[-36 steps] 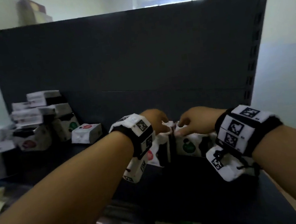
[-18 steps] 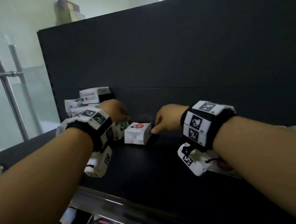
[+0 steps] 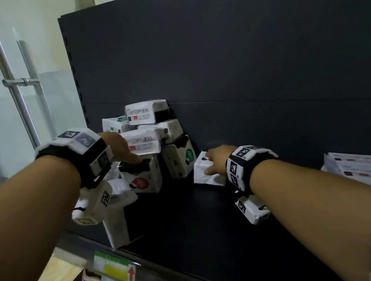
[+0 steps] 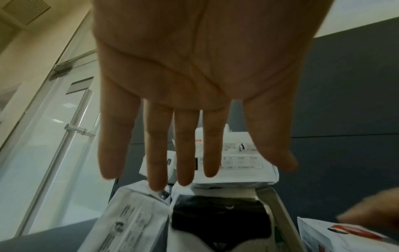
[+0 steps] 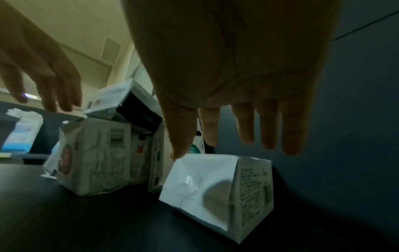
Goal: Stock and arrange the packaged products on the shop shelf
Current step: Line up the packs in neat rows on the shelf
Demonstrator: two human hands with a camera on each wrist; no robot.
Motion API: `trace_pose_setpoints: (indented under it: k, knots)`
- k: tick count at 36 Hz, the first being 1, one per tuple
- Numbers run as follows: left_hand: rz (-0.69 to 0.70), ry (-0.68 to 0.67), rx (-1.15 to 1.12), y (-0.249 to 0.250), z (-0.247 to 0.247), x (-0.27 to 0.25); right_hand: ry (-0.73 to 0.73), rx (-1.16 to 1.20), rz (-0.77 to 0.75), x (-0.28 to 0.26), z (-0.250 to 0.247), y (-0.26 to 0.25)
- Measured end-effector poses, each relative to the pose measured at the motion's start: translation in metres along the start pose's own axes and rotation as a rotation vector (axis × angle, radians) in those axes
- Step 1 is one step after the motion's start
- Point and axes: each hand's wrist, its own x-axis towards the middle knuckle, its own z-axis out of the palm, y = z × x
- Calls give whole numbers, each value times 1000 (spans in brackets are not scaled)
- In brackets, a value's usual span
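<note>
A loose pile of white wrapped packs (image 3: 148, 131) sits at the left end of the black shelf (image 3: 191, 229), against the back panel. My left hand (image 3: 122, 148) reaches over a standing pack with a red mark (image 3: 142, 179). In the left wrist view this hand (image 4: 212, 162) is open with straight fingers, its tips just above the packs (image 4: 138, 213). A single white pack (image 3: 204, 175) lies right of the pile. My right hand (image 3: 215, 161) hovers over it, open. In the right wrist view the thumb tip (image 5: 179, 151) touches the pack's top edge (image 5: 215, 187).
A pack with a green mark (image 3: 182, 162) stands between the pile and the single pack. Another white pack (image 3: 117, 224) stands near the shelf's front-left edge. Flat white packs (image 3: 367, 170) lie at the far right. A glass door with a metal handle (image 3: 17, 91) is left of the shelf.
Both hands left the packs on the right and moved to the pile on the left. The right hand went from the single pack's side to above it.
</note>
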Motion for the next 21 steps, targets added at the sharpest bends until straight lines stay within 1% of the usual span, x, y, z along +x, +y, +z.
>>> trace_pose_setpoints:
  k: [4, 6, 8, 10, 12, 14, 17, 19, 21]
  knots:
    - [19, 13, -67, 2, -5, 0, -97, -64, -33, 16, 8, -6]
    - [28, 21, -144, 6, -9, -2, -113, -70, -23, 21, 14, -10]
    - [39, 34, -227, 9, -13, -3, -100, -10, -29, 24, 21, -13]
    - [41, 49, -210, 10, -16, -6, -68, 13, -31, 24, 22, -11]
    - [37, 50, -102, 11, -18, -11, -68, 3, -37, 23, 21, -8]
    - [18, -7, 36, 11, -16, -18, -87, 20, -44, 20, 19, -4]
    - [6, -171, 181, 4, -4, -21, -85, 5, -47, 15, 19, 0]
    - [-7, -248, 221, -1, 8, -22, -84, -23, -62, 11, 18, 2]
    - [-31, -280, 249, -1, 19, -24, -87, -56, -89, 6, 16, 4]
